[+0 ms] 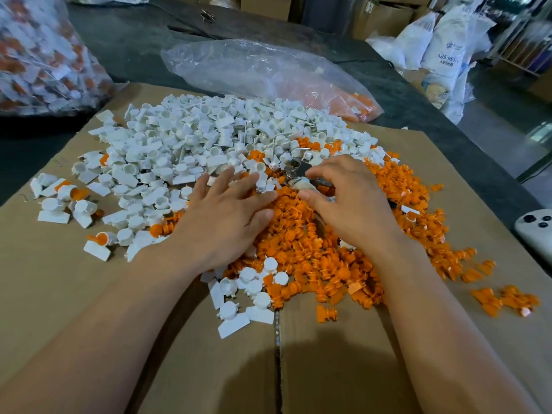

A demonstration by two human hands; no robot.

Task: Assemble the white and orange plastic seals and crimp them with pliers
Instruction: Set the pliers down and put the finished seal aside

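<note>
Clear plastic at far left: a bag (pixel 38 55) packed with white-and-orange pieces, cut off by the frame edge, stands on the dark tabletop (pixel 134 55). A sheet of cardboard (pixel 59 294) in front of it carries the loose stock. A few joined seals (pixel 101 239) lie at its left margin, beside the broad heap of white parts (pixel 179 138). These are small cups with flat tags, judged light, stiff and apt to scatter, so each is best pinched by the tag or across the cup wall. The left hand (pixel 221 222) rests flat where the white heap meets the orange one, its grip slack, fingers spread and holding nothing. The pliers (pixel 295 171) show as bright metal between the two hands, most of the tool hidden. The right hand (pixel 352 204) arches over them with fingers and thumb curled round the tool; a pale piece at its fingertips is too blurred to name. The orange parts (pixel 313 258) spread below and to the right; these small ribbed plugs are likely smooth and prone to roll, so taking one by its wider head should hold best. Behind lies a second bag (pixel 268 73), nearly empty. At far right are pale sacks (pixel 442 49) and a white device (pixel 534 231), partly out of frame.
</note>
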